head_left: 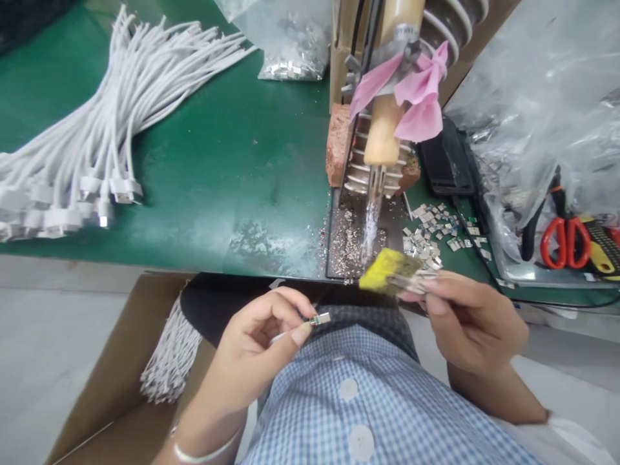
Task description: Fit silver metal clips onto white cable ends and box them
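Note:
Between thumb and fingers, my left hand pinches a white cable that ends in a small metal connector with a green part. To the right, my right hand is closed on a yellow sponge, dark on one side, together with a metal tool whose shape is blurred. The sponge is just below the soldering iron, which is mounted tip down with pink cloth tied round it. Under its tip is a dark tray dotted with solder bits.
A bundle of white cables lies at left on the green table. Loose connectors, a phone and red-handled scissors are at right. A cardboard box with more cables stands at lower left.

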`<move>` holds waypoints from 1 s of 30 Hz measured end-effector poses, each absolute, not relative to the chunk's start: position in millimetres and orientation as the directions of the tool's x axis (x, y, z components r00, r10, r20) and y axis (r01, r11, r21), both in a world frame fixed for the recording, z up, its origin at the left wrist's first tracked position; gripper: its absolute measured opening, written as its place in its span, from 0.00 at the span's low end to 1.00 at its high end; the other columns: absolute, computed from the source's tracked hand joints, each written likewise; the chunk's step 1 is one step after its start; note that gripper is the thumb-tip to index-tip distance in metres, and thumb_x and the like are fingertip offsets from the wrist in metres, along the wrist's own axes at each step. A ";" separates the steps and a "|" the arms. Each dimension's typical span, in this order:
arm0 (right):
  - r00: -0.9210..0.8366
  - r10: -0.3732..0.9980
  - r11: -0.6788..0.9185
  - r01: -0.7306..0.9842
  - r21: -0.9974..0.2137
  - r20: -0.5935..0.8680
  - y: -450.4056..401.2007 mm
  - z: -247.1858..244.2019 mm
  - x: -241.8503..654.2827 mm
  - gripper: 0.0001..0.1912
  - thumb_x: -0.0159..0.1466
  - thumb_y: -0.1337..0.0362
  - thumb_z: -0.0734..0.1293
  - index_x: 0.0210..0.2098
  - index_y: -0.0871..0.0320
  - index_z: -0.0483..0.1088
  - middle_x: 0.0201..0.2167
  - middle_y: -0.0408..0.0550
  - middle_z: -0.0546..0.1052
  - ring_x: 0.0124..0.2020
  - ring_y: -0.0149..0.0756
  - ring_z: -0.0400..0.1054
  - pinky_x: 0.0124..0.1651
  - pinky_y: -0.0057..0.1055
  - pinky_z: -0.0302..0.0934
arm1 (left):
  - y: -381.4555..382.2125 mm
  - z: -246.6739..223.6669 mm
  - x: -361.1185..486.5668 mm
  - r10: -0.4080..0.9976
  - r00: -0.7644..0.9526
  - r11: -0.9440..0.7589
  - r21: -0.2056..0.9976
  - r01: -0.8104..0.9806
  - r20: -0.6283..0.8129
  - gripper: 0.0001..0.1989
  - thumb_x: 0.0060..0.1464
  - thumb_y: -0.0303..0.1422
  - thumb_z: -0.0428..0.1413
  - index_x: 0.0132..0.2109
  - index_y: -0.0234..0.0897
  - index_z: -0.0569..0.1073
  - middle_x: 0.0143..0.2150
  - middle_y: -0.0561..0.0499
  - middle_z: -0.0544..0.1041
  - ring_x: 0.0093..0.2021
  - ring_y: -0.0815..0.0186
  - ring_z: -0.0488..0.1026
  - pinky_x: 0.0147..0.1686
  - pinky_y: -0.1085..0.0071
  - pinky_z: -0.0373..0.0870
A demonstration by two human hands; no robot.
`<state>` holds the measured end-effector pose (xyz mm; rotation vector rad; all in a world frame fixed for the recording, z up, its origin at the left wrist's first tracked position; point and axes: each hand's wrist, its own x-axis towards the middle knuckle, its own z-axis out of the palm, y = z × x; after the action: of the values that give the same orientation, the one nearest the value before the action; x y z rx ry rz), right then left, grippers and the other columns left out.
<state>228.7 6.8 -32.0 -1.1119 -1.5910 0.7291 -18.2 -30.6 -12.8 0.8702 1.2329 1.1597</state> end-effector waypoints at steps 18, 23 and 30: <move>-0.103 0.994 -0.045 -0.044 -0.998 -0.040 20.2 -4.5 217.0 0.08 0.66 0.59 0.66 0.40 0.55 0.72 0.28 0.47 0.83 0.09 0.25 0.59 0.09 0.21 0.47 | -25.1 -11.3 -26.9 0.985 -0.009 0.169 0.978 -0.118 -0.171 0.07 0.52 0.26 0.61 0.27 0.38 0.75 0.34 0.49 0.75 0.30 0.68 0.71 0.29 0.75 0.69; -0.058 0.996 0.064 -0.010 -0.998 0.064 9.0 -4.8 216.6 0.06 0.66 0.63 0.66 0.44 0.53 0.72 0.30 0.45 0.83 0.30 0.36 0.79 0.29 0.26 0.73 | -19.3 -6.3 -28.7 0.993 0.025 0.117 0.989 -0.087 -0.116 0.07 0.52 0.24 0.60 0.28 0.39 0.75 0.34 0.51 0.75 0.31 0.69 0.72 0.31 0.77 0.71; -0.065 0.974 0.223 0.062 -0.973 0.219 -3.8 -8.2 213.6 0.13 0.67 0.67 0.64 0.50 0.51 0.70 0.34 0.46 0.83 0.34 0.39 0.80 0.35 0.34 0.77 | -13.4 2.6 -23.8 0.996 -0.026 0.089 0.995 -0.052 -0.090 0.09 0.52 0.23 0.60 0.27 0.38 0.74 0.33 0.51 0.75 0.32 0.70 0.72 0.33 0.78 0.71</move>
<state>213.6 -3.8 -8.2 -1.0639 -1.3991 1.0495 -23.8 -13.4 2.6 1.0924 1.2341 1.1871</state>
